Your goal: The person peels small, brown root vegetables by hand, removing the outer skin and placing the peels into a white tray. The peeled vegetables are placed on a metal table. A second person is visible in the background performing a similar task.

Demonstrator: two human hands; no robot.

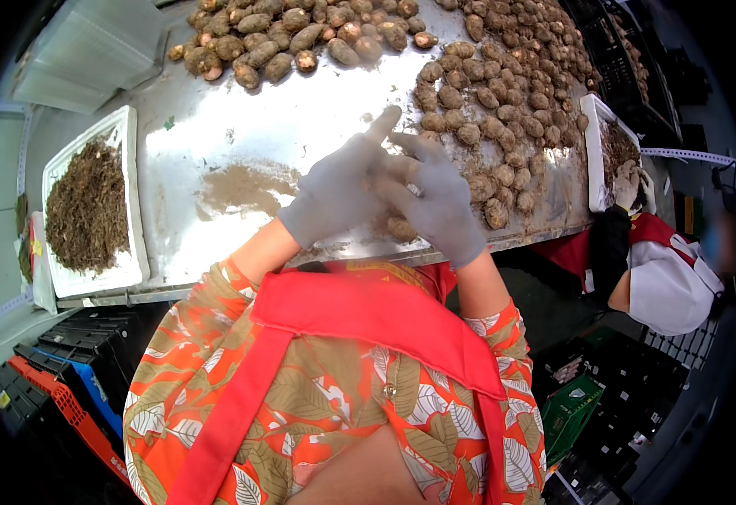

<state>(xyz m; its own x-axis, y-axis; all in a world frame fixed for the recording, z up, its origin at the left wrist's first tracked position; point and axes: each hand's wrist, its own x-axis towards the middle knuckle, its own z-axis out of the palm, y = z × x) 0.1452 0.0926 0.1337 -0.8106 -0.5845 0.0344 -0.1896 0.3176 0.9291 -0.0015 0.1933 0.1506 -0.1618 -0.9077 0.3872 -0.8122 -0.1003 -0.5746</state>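
Both hands wear grey gloves and meet above the metal table (185,158). My left hand (349,183) reaches in from the left with its fingers against those of my right hand (434,189). Fingers overlap and blur, so whether something small is between them cannot be told. A brown taro corm (401,229) lies on the table just under my right hand. Many hairy brown taro corms (507,95) spread to the right of the hands. Another heap of taro corms (305,38), some with pinkish cut ends, lies at the far side.
A white foam tray (131,208) of brown root fibres stands at the left; a similar foam tray (595,158) is at the right, where a co-worker's gloved hands (630,186) are. A translucent plastic bin (90,57) stands far left. Stacked crates (78,353) are below the table.
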